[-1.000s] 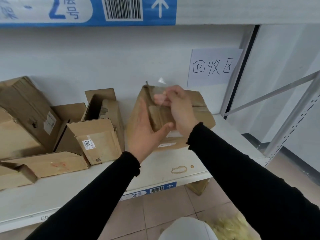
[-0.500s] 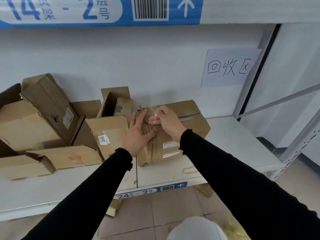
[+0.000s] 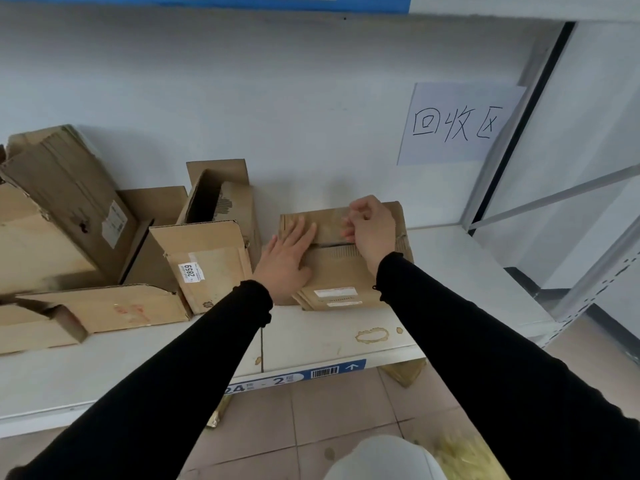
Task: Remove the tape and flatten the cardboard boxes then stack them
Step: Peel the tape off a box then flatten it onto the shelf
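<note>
Cardboard box [image 3: 341, 271] on our white shelf [image 3: 460, 271]: left hand [image 3: 287, 259] spread flat on it, right hand [image 3: 372, 228] pinching at its top seam, tape indiscernible.

White shelf [image 3: 450, 271] carries flattened cardboard box [image 3: 343, 271] near middle; left of it, open box labelled 2859 [image 3: 207, 261], further boxes [image 3: 62, 220]; brown ring stain [image 3: 372, 335] in front.

Left hand [image 3: 287, 261]: laid flat, palm down, fingers extended and spread forward. Right hand [image 3: 372, 230]: held just right of it, fingers curled inward, apparently pinched at the tips. Both arms: extended forward, covered to the wrists by black sleeves [image 3: 485, 358].
</note>
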`<state>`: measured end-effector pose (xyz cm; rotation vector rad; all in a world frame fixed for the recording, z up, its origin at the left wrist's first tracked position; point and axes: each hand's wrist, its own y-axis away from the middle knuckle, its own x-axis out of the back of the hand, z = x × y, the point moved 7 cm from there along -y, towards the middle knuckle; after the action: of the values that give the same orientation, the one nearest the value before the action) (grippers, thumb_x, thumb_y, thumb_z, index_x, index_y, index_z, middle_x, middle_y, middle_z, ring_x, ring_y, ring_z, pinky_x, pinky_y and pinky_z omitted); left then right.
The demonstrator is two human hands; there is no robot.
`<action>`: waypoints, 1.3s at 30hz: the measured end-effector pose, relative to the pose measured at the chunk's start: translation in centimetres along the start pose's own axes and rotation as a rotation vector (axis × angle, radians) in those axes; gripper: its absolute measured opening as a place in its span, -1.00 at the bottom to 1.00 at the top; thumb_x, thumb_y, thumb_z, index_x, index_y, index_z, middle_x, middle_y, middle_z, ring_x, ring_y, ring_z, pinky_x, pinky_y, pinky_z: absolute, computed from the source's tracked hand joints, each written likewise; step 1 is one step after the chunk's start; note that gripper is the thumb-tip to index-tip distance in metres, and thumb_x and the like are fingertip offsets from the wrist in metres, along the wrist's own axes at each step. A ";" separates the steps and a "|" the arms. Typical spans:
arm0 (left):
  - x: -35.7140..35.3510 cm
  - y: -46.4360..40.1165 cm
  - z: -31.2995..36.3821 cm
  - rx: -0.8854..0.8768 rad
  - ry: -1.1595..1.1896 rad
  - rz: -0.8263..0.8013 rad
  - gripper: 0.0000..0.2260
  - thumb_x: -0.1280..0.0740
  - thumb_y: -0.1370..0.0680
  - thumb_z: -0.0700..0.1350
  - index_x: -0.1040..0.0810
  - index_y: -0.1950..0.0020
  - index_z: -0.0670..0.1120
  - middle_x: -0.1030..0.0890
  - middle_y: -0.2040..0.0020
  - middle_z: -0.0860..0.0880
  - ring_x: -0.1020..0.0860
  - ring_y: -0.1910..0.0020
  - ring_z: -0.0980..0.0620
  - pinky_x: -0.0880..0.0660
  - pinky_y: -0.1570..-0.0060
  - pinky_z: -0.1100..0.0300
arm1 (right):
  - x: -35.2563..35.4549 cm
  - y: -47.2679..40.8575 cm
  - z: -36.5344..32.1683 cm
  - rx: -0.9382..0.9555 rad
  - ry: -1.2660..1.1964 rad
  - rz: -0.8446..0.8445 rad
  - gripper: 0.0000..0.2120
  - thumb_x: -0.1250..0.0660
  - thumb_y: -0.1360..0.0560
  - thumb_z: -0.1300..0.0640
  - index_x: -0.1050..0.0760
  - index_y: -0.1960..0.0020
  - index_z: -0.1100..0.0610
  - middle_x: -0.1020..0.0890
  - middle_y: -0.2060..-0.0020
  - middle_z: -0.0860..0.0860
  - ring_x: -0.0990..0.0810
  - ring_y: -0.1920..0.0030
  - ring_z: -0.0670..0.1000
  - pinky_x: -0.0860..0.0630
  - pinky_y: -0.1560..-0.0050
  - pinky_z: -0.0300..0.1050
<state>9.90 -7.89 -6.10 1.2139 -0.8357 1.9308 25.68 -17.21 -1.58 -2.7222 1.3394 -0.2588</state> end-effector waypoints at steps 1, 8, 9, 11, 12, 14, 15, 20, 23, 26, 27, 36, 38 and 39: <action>-0.3 -0.7 0.0 0.016 -0.013 -0.040 -0.28 -0.20 -0.59 -0.06 0.12 -0.66 0.13 0.19 -0.66 0.08 0.22 -0.62 0.12 0.20 -0.58 -0.10 | 0.0 -0.1 0.2 0.010 0.012 -0.013 -0.79 -0.18 -0.62 0.34 -0.54 0.05 0.12 -0.66 0.14 0.12 -0.68 0.27 -0.01 -0.66 0.20 -0.13; -1.2 -3.9 0.7 0.069 -0.054 0.048 -0.26 -0.12 -0.60 0.32 0.07 -0.67 0.07 0.05 -0.67 0.09 0.11 -0.62 0.07 0.17 -0.56 -0.21 | -2.0 -0.6 -0.8 0.345 0.661 -0.253 -0.78 -0.22 -0.59 0.09 -0.63 -0.10 0.03 -0.60 0.00 -0.07 -0.52 -0.04 -0.07 -0.39 -0.06 -0.16; -1.3 -4.2 0.9 0.059 -0.047 0.067 -0.24 -0.13 -0.59 0.35 0.05 -0.67 0.07 0.02 -0.66 0.08 0.09 -0.62 0.05 0.17 -0.56 -0.21 | -2.6 -0.5 -0.8 0.434 0.848 -0.277 -0.75 -0.22 -0.58 0.02 -0.63 -0.13 0.02 -0.60 -0.03 -0.05 -0.50 -0.11 -0.03 -0.38 -0.12 -0.10; -1.7 -4.6 1.1 0.037 -0.042 0.104 -0.21 -0.17 -0.55 0.37 0.00 -0.67 0.05 -0.03 -0.66 0.04 0.07 -0.62 0.02 0.17 -0.57 -0.19 | -3.7 -0.3 -0.6 0.631 1.266 -0.243 -0.71 -0.21 -0.58 -0.10 -0.64 -0.13 -0.02 -0.62 -0.02 -0.04 -0.46 -0.18 0.05 -0.33 -0.20 0.02; -1.9 -4.7 1.1 0.029 -0.039 0.121 -0.19 -0.19 -0.53 0.37 -0.03 -0.67 0.05 -0.04 -0.66 0.04 0.07 -0.62 0.01 0.17 -0.57 -0.17 | -4.1 -0.2 -0.3 0.688 1.380 -0.214 -0.70 -0.21 -0.59 -0.13 -0.63 -0.12 -0.03 -0.63 0.00 -0.05 -0.46 -0.18 0.07 -0.31 -0.20 0.04; -2.3 -4.9 0.8 0.021 -0.006 0.141 -0.18 -0.23 -0.50 0.39 -0.09 -0.65 0.07 -0.01 -0.67 0.04 0.14 -0.63 0.02 0.18 -0.57 -0.16 | -4.6 -0.1 0.0 0.728 1.409 -0.167 -0.78 -0.26 -0.60 -0.10 -0.63 -0.09 -0.05 -0.62 0.07 -0.08 -0.46 -0.15 0.07 -0.26 -0.25 0.09; -2.4 -5.1 0.6 0.020 0.025 0.142 -0.18 -0.27 -0.47 0.40 -0.13 -0.63 0.08 0.04 -0.67 0.05 0.20 -0.63 0.04 0.19 -0.57 -0.17 | -4.7 -0.4 0.3 0.721 1.366 -0.164 -0.86 -0.29 -0.60 -0.04 -0.62 -0.03 -0.07 -0.61 0.11 -0.11 -0.46 -0.14 0.05 -0.21 -0.33 0.13; -1.6 -7.1 0.1 -0.009 0.078 0.041 0.03 -0.36 -0.28 0.54 -0.13 -0.60 0.06 0.19 -0.66 0.09 0.29 -0.61 0.09 0.17 -0.55 -0.26 | -2.9 -2.6 1.2 0.600 0.973 -0.249 -0.83 -0.27 -0.57 0.23 -0.44 0.15 0.01 -0.58 0.13 -0.07 -0.44 -0.01 0.01 -0.34 -0.28 0.02; -1.6 -8.0 0.1 -0.029 0.119 -0.030 0.13 -0.40 -0.26 0.53 0.05 -0.66 0.15 0.22 -0.66 0.09 0.28 -0.61 0.08 0.05 -0.57 -0.19 | -2.2 -3.3 1.2 0.542 0.856 -0.249 -0.83 -0.23 -0.59 0.27 -0.44 0.15 0.11 -0.57 0.20 -0.05 -0.45 0.09 0.02 -0.40 0.00 -0.04; -1.8 -7.8 -0.4 -0.013 0.155 -0.009 0.12 -0.40 -0.28 0.53 0.06 -0.66 0.14 0.19 -0.66 0.09 0.30 -0.60 0.09 0.10 -0.56 -0.05 | -2.6 -3.1 1.0 0.498 0.697 -0.274 -0.83 -0.21 -0.62 0.26 -0.46 0.14 0.13 -0.56 0.22 -0.05 -0.50 0.13 0.04 -0.42 -0.20 -0.02; -1.8 -7.6 -0.8 -0.006 0.165 0.005 0.12 -0.39 -0.28 0.53 0.05 -0.66 0.14 0.18 -0.66 0.09 0.30 -0.60 0.10 0.10 -0.55 -0.03 | -2.5 -3.0 0.8 0.482 0.629 -0.261 -0.84 -0.21 -0.62 0.25 -0.46 0.13 0.12 -0.56 0.23 -0.06 -0.51 0.14 0.03 -0.44 -0.17 -0.04; -1.8 -6.8 -1.1 0.004 0.178 0.061 0.10 -0.37 -0.27 0.55 0.00 -0.66 0.13 0.13 -0.65 0.10 0.22 -0.61 0.11 0.06 -0.59 -0.06 | -1.7 -2.7 0.9 0.625 1.082 -0.116 -0.79 -0.24 -0.64 0.04 -0.52 0.15 -0.09 -0.55 0.28 -0.17 -0.48 0.17 -0.13 0.34 -0.54 0.23; -1.8 -7.2 -1.1 0.036 0.128 0.057 0.11 -0.33 -0.26 0.58 0.02 -0.66 0.17 0.14 -0.65 0.11 0.24 -0.61 0.11 0.08 -0.57 -0.21 | 0.7 -3.7 0.6 0.566 1.061 -0.023 -0.78 -0.24 -0.61 -0.01 -0.55 0.19 -0.14 -0.58 0.34 -0.21 -0.52 0.22 -0.18 0.45 -0.48 0.23; -2.0 -7.3 -1.1 0.046 0.106 0.058 0.10 -0.31 -0.25 0.60 0.03 -0.65 0.20 0.17 -0.65 0.12 0.27 -0.61 0.10 0.13 -0.55 -0.27 | 1.8 -4.2 0.7 0.505 1.010 -0.010 -0.78 -0.24 -0.60 -0.04 -0.58 0.18 -0.16 -0.61 0.33 -0.24 -0.54 0.20 -0.19 0.48 -0.46 0.23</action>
<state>16.03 -3.46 -7.19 1.1142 -0.7831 2.0526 30.16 -16.10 -1.37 -2.1523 1.1302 -1.8478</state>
